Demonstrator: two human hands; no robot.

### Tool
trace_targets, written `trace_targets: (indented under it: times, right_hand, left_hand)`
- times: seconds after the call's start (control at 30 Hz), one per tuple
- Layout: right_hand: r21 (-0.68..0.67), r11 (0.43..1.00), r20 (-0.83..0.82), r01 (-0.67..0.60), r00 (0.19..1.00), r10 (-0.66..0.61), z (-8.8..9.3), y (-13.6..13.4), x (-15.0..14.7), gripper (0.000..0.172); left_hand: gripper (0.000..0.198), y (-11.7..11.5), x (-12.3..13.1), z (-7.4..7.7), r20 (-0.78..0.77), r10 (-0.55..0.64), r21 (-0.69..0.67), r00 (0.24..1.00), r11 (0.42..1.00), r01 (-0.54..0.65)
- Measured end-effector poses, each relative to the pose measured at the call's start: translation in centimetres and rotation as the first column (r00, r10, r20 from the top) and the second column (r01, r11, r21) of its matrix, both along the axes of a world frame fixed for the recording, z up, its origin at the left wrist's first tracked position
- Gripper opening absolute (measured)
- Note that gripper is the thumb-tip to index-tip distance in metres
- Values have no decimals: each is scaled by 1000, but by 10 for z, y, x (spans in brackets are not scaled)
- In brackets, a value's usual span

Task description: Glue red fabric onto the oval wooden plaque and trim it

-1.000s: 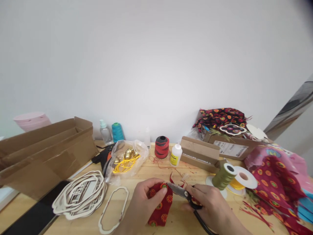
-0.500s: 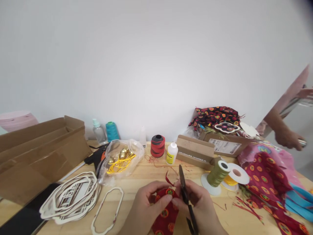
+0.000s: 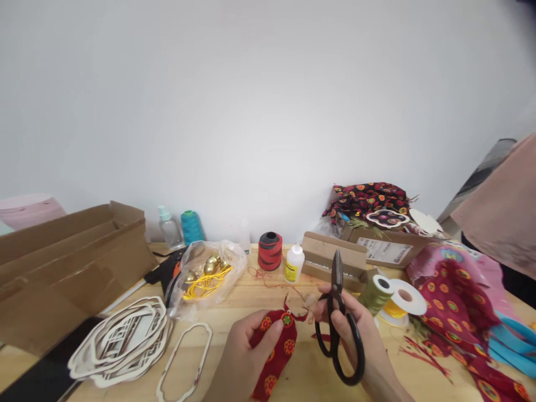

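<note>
My left hand [image 3: 245,352] is closed on a small red patterned fabric piece [image 3: 278,349], thumb pressing on its front, low in the middle of the wooden table [image 3: 234,304]. My right hand [image 3: 355,340] grips black scissors [image 3: 339,321] by their loops. The blades are closed and point straight up, just right of the fabric and apart from it. A thin red fabric strip sticks out of the piece's top.
White cut-out frames [image 3: 121,340] and an oval frame [image 3: 184,360] lie left. A bag of gold bells [image 3: 207,271], a red spool [image 3: 270,251], a glue bottle [image 3: 294,263], green and yellow ribbon spools [image 3: 387,296], cardboard boxes [image 3: 71,262] and red cloth [image 3: 456,301] surround. Another person's sleeve [image 3: 502,212] is at right.
My right hand lifted the scissors away from the fabric and turned them upright. The other person's hand at the right is gone; a sleeve now shows there.
</note>
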State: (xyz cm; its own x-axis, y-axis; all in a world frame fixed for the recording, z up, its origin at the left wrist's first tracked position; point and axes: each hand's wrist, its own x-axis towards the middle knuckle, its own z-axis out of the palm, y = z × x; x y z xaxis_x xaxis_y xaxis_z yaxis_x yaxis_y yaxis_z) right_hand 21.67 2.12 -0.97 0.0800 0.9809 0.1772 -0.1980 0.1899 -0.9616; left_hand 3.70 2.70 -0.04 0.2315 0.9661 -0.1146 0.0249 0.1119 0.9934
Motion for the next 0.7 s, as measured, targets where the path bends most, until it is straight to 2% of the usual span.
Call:
trace_targets:
  times: [0.1,0.23,0.3,0.33,0.37,0.43,0.5,0.53,0.6,0.7]
  right_hand:
    - [63,995,55,-74,996,70,-5,0,0,48]
    - [169,984,48,-61,997,54,-6,-1,-1,51]
    - [212,976,161,-42,987,8,-4,-1,-1,49]
    - [226,973,287,-44,958,-23,-3,-2,0,43]
    - [241,969,442,-55,895,-59,-1,-2,1,36]
    - [287,953,716,-95,683,-148,0,-3,2,32]
    - [346,927,846,-147,475,-241,1,-3,2,37]
    - [370,915,870,-161,406,-280,1,-3,2,37]
    - [389,904,890,-175,326,-320,0,-3,2,36]
    - [363,914,909,-181,286,-304,-1,-3,2,32]
  left_hand:
    - [24,2,-5,2,-78,-18,59,997,998,23]
    - [27,3,-8,2,-129,-5,82,992,997,16]
    - [27,3,-8,2,-138,21,105,990,994,-6]
    - [27,3,-9,3,-139,28,112,990,994,-13]
    - [27,3,-9,3,-138,27,110,990,994,-12]
    - [28,3,-9,5,-129,14,80,992,997,-4]
    - [28,3,-8,6,-113,18,48,993,999,-13]
    - [28,4,-8,5,-106,29,43,994,999,-24]
    - [27,4,-8,4,-82,43,44,996,998,-40]
    - [26,5,-8,2,-29,26,39,999,999,-25]
